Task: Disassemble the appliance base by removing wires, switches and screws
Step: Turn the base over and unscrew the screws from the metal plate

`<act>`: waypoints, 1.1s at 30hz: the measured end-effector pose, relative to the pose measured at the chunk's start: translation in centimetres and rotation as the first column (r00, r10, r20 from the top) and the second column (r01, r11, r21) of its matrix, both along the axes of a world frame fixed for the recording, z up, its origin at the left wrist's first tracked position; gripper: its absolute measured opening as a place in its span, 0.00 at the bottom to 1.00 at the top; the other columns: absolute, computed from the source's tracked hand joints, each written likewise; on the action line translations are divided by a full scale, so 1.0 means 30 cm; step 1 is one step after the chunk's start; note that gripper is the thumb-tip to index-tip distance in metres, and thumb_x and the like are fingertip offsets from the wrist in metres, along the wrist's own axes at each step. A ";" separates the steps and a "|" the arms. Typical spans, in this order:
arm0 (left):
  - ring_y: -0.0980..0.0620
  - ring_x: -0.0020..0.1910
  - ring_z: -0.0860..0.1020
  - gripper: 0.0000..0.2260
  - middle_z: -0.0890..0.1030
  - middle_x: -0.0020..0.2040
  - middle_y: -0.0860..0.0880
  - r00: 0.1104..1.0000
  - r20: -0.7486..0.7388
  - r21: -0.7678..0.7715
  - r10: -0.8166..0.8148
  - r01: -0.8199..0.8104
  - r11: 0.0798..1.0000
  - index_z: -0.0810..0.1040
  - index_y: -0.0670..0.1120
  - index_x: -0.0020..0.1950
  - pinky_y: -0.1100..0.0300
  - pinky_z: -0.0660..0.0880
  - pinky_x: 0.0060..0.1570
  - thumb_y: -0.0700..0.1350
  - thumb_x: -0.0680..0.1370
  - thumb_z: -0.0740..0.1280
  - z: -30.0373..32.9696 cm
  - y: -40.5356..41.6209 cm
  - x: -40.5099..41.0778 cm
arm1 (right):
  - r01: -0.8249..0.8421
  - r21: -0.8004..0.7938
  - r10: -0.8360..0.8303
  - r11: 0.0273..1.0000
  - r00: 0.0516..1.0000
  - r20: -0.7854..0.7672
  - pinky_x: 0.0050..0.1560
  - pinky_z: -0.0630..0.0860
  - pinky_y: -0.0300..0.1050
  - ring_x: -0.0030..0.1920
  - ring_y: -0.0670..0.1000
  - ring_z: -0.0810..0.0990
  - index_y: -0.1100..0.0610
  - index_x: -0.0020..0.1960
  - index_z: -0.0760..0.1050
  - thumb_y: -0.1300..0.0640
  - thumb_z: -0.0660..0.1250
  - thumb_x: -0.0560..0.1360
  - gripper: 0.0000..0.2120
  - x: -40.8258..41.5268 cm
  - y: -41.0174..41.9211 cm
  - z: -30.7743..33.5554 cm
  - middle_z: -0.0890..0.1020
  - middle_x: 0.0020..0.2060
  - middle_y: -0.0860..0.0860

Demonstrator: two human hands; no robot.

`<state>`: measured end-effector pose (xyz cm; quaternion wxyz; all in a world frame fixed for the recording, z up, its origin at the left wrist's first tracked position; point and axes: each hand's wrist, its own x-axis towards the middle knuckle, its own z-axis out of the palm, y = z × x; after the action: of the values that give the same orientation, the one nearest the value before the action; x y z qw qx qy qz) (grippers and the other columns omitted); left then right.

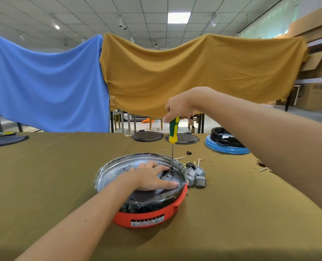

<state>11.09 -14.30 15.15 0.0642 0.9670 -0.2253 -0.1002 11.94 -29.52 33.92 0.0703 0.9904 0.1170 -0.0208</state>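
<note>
Olive tablecloth point(62, 176) carries the red appliance base point(149, 213), left hand point(152, 178) pressing flat-fingered inside it, right hand point(181, 108) above gripping an upright screwdriver point(173, 131), tip inside the base.

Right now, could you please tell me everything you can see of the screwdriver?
The screwdriver has a green and yellow handle, plastic by its look, and a thin dark metal shaft. It stands nearly upright, tip down on the perforated dark plate inside the orange appliance base. The right hand grips the handle's top; the left hand lies flat beside the tip.
</note>
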 end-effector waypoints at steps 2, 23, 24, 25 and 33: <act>0.41 0.80 0.51 0.43 0.51 0.81 0.51 1.000 0.000 -0.003 0.000 0.000 1.000 0.52 0.65 0.79 0.33 0.53 0.74 0.80 0.68 0.54 0.002 0.000 -0.003 | -0.023 0.003 0.023 1.000 0.999 -0.023 0.37 0.71 0.41 0.39 0.52 0.72 0.59 0.56 0.72 0.44 0.60 0.82 0.17 -0.008 -0.005 0.009 0.73 0.43 0.54; 0.40 0.80 0.47 0.41 0.48 0.82 0.51 0.998 -0.070 -0.002 -0.008 0.008 1.000 0.51 0.64 0.80 0.34 0.52 0.75 0.77 0.71 0.57 0.023 -0.005 -0.009 | -0.064 -0.180 0.074 0.981 0.996 0.049 0.56 0.77 0.54 0.55 0.61 0.79 0.59 0.63 0.67 0.45 0.58 0.83 0.19 -0.041 0.043 -0.010 0.78 0.55 0.59; 0.40 0.80 0.48 0.40 0.47 0.82 0.50 0.997 -0.079 0.022 -0.012 0.014 1.000 0.50 0.63 0.80 0.35 0.52 0.75 0.76 0.72 0.57 0.032 -0.004 -0.008 | -0.071 -0.170 0.079 0.983 0.996 0.038 0.57 0.77 0.54 0.54 0.60 0.78 0.58 0.62 0.67 0.45 0.59 0.83 0.17 -0.039 0.044 -0.007 0.78 0.56 0.59; 0.41 0.81 0.47 0.40 0.45 0.82 0.50 0.995 -0.098 0.048 -0.015 0.020 0.999 0.48 0.64 0.80 0.36 0.50 0.76 0.76 0.72 0.57 0.045 -0.004 -0.006 | -0.073 -0.146 0.078 0.986 0.997 0.026 0.56 0.77 0.53 0.51 0.59 0.78 0.57 0.61 0.67 0.46 0.60 0.83 0.16 -0.036 0.043 -0.005 0.77 0.57 0.59; 0.44 0.81 0.47 0.42 0.46 0.82 0.53 0.977 -0.213 0.191 0.002 0.039 0.981 0.46 0.66 0.80 0.38 0.51 0.75 0.74 0.72 0.63 0.128 -0.021 0.014 | 0.061 -0.202 -0.039 0.978 0.993 0.109 0.34 0.73 0.43 0.44 0.54 0.81 0.61 0.70 0.70 0.36 0.50 0.82 0.32 -0.037 0.036 -0.013 0.78 0.60 0.59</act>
<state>11.52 -14.94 18.98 -0.0077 0.9503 -0.2154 -0.2248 10.83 -28.45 33.52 0.1773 0.9803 0.0854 0.0175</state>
